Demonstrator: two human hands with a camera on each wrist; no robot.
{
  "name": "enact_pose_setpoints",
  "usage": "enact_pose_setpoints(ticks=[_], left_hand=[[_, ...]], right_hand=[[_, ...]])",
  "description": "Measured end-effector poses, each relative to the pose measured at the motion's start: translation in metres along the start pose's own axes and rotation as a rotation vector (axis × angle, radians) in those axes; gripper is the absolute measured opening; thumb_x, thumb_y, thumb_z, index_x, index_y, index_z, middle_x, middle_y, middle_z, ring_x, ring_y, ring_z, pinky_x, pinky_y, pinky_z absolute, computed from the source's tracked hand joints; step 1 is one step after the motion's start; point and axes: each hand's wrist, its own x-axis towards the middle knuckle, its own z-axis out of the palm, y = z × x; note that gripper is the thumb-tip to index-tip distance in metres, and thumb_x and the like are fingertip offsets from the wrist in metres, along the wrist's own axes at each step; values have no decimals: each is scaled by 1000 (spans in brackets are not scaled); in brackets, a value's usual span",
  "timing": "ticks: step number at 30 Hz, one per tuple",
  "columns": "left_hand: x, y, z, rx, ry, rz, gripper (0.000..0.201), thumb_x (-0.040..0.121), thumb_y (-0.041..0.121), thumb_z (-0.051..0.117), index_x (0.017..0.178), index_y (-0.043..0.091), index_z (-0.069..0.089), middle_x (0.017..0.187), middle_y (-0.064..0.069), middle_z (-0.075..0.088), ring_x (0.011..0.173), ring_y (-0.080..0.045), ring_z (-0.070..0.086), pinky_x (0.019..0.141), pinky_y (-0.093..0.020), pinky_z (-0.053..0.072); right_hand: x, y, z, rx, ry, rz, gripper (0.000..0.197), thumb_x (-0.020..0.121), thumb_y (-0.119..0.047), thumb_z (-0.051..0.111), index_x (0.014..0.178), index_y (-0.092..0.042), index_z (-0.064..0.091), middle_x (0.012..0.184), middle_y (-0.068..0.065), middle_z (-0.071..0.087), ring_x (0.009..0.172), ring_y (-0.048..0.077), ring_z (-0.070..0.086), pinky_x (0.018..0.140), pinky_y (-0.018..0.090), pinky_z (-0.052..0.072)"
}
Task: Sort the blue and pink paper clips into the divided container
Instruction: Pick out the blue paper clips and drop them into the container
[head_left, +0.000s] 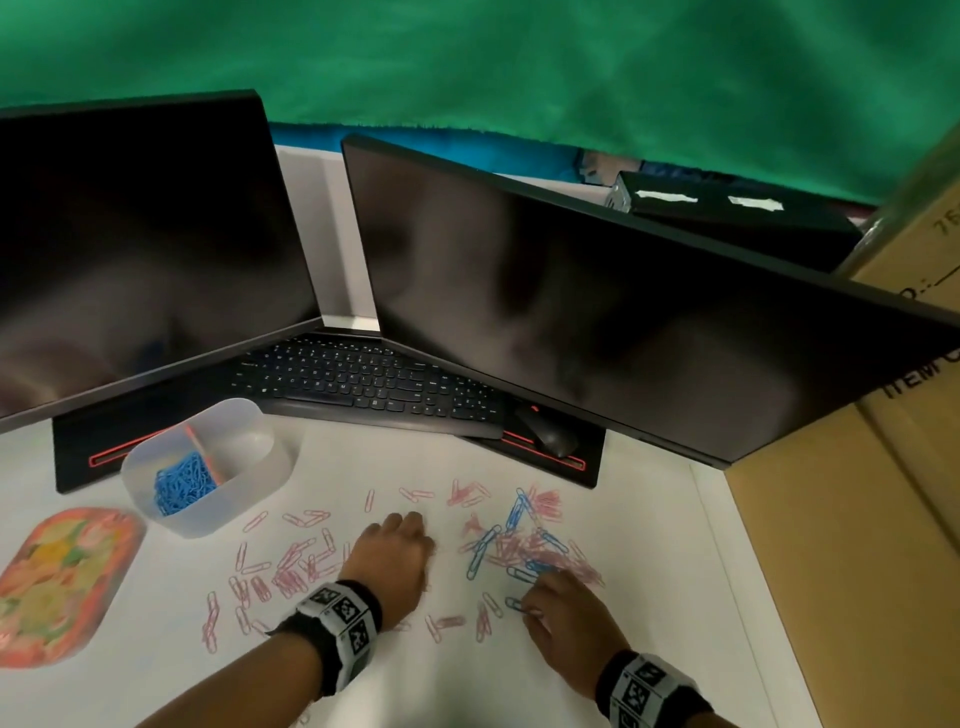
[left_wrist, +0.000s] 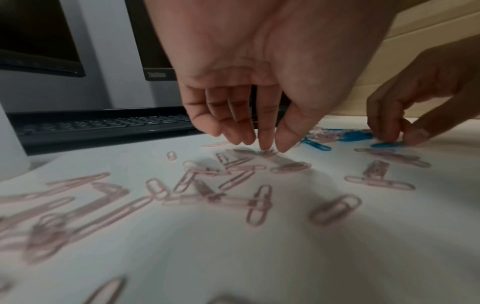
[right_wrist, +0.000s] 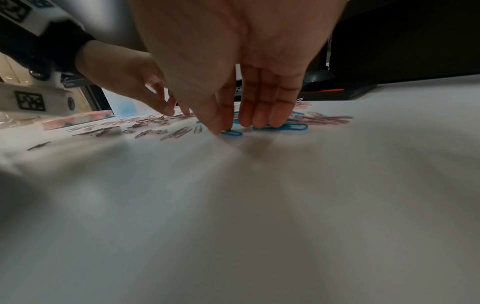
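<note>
Two dark monitors (head_left: 145, 249) and a keyboard (head_left: 363, 379) on a white desk (head_left: 467, 686), green backdrop (head_left: 519, 62) behind.

White desk (head_left: 649, 597), scattered paper clips (head_left: 524, 551)

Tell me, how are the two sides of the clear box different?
The near side of the clear box holds a heap of blue paper clips; the far side shows no clips. The near side looks blue from its load; the far side looks pale. An orange-pink divider splits them. Both sides share the same frosted walls and stand open on top.
</note>
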Motion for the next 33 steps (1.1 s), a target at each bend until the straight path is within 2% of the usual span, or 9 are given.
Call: enact_pose_setpoints(ticks=[4, 7, 11, 14, 18, 22, 26, 31, 33], left_hand=[[15, 22, -8, -47, 4, -20, 31, 93, 33, 42, 114, 18, 58, 115, -3, 54, 102, -23, 54, 84, -34, 46], [30, 40, -8, -81, -38, -51, 32, 95, 36, 43, 115, 16, 58, 114, -4, 56, 101, -25, 58, 81, -36, 49], [41, 49, -3, -88, -139, -141, 28, 94, 22, 46, 119, 13, 55, 117, -7, 56, 103, -27, 60, 83, -37, 50], [42, 47, -3, -86, -180, -175, 31, 91, 13, 48, 121, 13, 52, 119, -7, 55, 107, -26, 60, 86, -36, 51], [39, 46, 0, -82, -186, -164, 36, 88, 9, 48, 123, 12, 50, 122, -8, 52, 108, -26, 58, 88, -36, 52], [32, 45, 2, -67, -188, -137, 36, 86, 4, 47, 123, 8, 48, 123, -11, 48, 108, -27, 55, 86, -36, 51], [30, 43, 4, -40, -129, -73, 39, 84, 0, 47, 123, 6, 47, 123, -11, 46, 108, -27, 53, 83, -35, 48], [24, 38, 9, -215, -36, -72, 28, 85, 4, 43, 112, 11, 50, 111, -7, 54, 96, -25, 57, 75, -32, 50], [23, 35, 10, -268, -17, -72, 22, 87, 8, 44, 108, 13, 51, 107, -5, 55, 92, -24, 58, 72, -30, 48]], right_hand=[[4, -2, 2, 32, -19, 15, 8, 76, -27, 66, 73, -27, 59, 79, -12, 56, 76, 8, 56, 65, 12, 40], [8, -8, -1, 67, -29, 36, 6, 78, -17, 64, 79, -23, 64, 84, -7, 61, 78, 14, 60, 65, 16, 43], [14, -14, -3, 102, -84, 87, 21, 89, -12, 46, 103, -16, 61, 109, 2, 58, 100, 19, 53, 78, 19, 35], [16, -14, -2, 120, -136, 107, 25, 86, -10, 44, 106, -17, 58, 111, 3, 55, 100, 21, 51, 80, 22, 36], [13, -11, -1, 136, -126, 96, 21, 90, -12, 44, 104, -18, 58, 111, 1, 52, 98, 17, 51, 78, 18, 36], [12, -7, -5, 176, -67, 75, 17, 93, -23, 42, 99, -19, 57, 106, -3, 53, 96, 13, 48, 82, 21, 41], [14, 1, -11, 334, 19, 116, 10, 88, -21, 47, 85, -19, 56, 88, -4, 57, 81, 10, 51, 74, 25, 46], [15, 6, -19, 493, 69, 242, 13, 87, -9, 56, 85, -21, 61, 79, -5, 67, 74, 8, 63, 71, 22, 52], [14, 8, -22, 561, 88, 333, 16, 89, -5, 55, 88, -20, 61, 76, -8, 66, 72, 1, 63, 67, 14, 49]])
